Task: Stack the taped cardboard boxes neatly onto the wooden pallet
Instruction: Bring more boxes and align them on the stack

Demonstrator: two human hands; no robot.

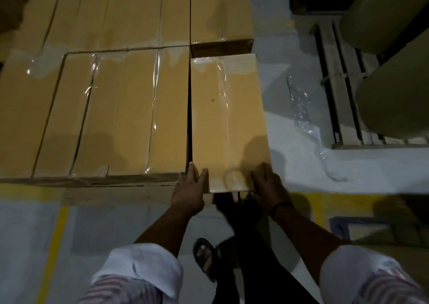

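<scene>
Pale grey warehouse floor (pixel 299 164), dimly lit and marked with a yellow line (pixel 54 245), lies under a wooden pallet (pixel 139 195) loaded with taped cardboard boxes (pixel 111 113). One long narrow box (pixel 228 122) lies flat at the stack's right edge, sealed lengthwise with shiny clear tape; a small dark spot shows on its top, and any print is too dim to read. At its near end the left hand (pixel 189 192) presses the left corner with straight fingers on top, while the right hand (pixel 269 185), a dark band at its wrist, curls over the right corner. Right of this box, crumpled clear film (pixel 301 108) lies on the floor, and farther right a second pallet (pixel 343 108) carries big paper rolls (pixel 394 103).
</scene>
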